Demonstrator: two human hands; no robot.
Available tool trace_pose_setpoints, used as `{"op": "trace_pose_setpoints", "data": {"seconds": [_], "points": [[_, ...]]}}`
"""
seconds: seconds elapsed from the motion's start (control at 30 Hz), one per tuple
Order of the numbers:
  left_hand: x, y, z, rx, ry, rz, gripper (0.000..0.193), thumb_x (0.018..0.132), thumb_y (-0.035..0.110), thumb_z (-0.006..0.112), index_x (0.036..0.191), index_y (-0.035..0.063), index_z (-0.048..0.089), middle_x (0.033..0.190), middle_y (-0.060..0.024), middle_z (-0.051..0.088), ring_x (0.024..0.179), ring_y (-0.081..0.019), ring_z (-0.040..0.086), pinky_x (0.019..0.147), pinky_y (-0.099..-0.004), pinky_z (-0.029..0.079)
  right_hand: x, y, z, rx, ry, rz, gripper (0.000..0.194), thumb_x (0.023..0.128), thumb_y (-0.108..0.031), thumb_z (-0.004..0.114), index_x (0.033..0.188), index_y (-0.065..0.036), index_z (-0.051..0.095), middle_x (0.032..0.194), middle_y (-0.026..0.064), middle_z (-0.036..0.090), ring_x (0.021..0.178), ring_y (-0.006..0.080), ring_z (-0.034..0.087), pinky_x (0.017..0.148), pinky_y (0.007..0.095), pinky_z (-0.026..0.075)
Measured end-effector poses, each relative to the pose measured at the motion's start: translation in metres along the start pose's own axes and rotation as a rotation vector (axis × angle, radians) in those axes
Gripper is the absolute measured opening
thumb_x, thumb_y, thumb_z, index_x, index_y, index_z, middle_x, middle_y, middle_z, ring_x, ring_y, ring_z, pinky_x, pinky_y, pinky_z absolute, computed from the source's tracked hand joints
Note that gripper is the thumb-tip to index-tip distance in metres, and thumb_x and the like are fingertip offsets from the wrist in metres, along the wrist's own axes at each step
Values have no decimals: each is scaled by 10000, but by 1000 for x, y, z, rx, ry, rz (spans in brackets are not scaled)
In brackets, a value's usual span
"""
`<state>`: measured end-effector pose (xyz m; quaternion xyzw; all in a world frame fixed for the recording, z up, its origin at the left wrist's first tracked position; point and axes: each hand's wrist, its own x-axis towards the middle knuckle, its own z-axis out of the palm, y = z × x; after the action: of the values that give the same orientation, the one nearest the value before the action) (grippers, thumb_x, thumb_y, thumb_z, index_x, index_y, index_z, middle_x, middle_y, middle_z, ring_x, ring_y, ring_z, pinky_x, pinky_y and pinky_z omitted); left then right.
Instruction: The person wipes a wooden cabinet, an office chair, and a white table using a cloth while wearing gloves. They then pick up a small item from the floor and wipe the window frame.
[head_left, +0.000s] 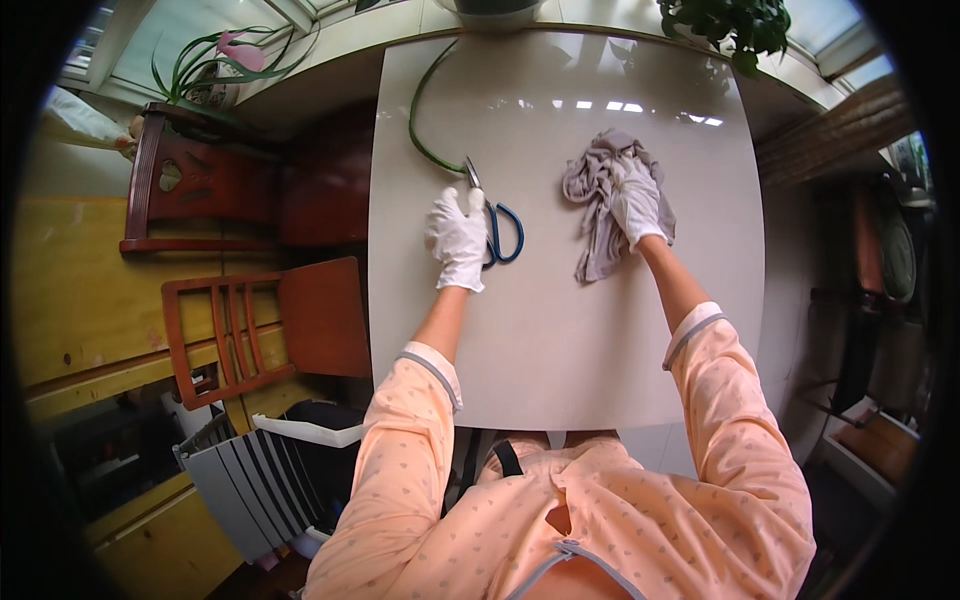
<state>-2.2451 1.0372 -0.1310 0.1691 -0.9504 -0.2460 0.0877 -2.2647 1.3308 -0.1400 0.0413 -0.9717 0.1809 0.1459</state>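
My left hand (457, 234), in a white glove, is over the left part of a pale glossy table (555, 345). Scissors with blue handles (511, 232) are beside it, blades angled away from me and one handle loop partly behind the glove. The thumb meets the scissors near the pivot; whether the fingers grip them is hidden. Just past the blade tips begins a long, curved green leaf or stem (415, 124). On the right, my gloved right hand (636, 196) presses into a crumpled grey cloth (596, 217), its fingers partly sunk in the folds.
Two wooden chairs (324, 319) (202, 184) stand along the table's left side. A grey slatted bin (240, 487) is at lower left. Potted plants (739, 26) line the window ledge beyond the far edge. Dark furniture (862, 315) is at right.
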Motion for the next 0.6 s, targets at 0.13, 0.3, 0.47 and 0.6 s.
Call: {"op": "trace_pose_setpoints", "data": {"seconds": [0.13, 0.3, 0.47, 0.6], "points": [[65, 5, 9, -62, 96, -162, 617, 891, 544, 671, 1273, 71, 567, 1160, -200, 675, 1062, -426, 642, 870, -543, 495, 14, -5, 1, -125, -51, -30, 362, 918, -288, 545, 1177, -71, 675, 1207, 205, 641, 1125, 399, 573, 990, 490, 441], [130, 5, 29, -68, -24, -330, 628, 855, 487, 725, 1277, 55, 555, 1289, -211, 642, 1159, -427, 625, 943, -533, 496, -21, -1, 9, -119, -34, -73, 406, 948, -296, 530, 1268, -76, 650, 1301, 206, 617, 1295, 392, 530, 1072, 477, 426], [167, -21, 32, -213, -100, -322, 442, 844, 303, 725, 1145, 0, 610, 992, -176, 710, 845, -358, 696, 717, -451, 559, 12, 10, 36, -115, -162, -34, 404, 969, -267, 517, 1318, -93, 621, 1342, 180, 603, 1274, 371, 548, 1056, 465, 452], [154, -33, 0, -973, -167, -467, 222, 892, 134, 666, 1076, 15, 628, 799, -59, 639, 619, -179, 599, 560, -332, 510, 93, 3, 74, -25, -53, -127, 350, 948, -237, 549, 1253, -95, 641, 1235, 183, 643, 1157, 358, 598, 984, 458, 484]]}}
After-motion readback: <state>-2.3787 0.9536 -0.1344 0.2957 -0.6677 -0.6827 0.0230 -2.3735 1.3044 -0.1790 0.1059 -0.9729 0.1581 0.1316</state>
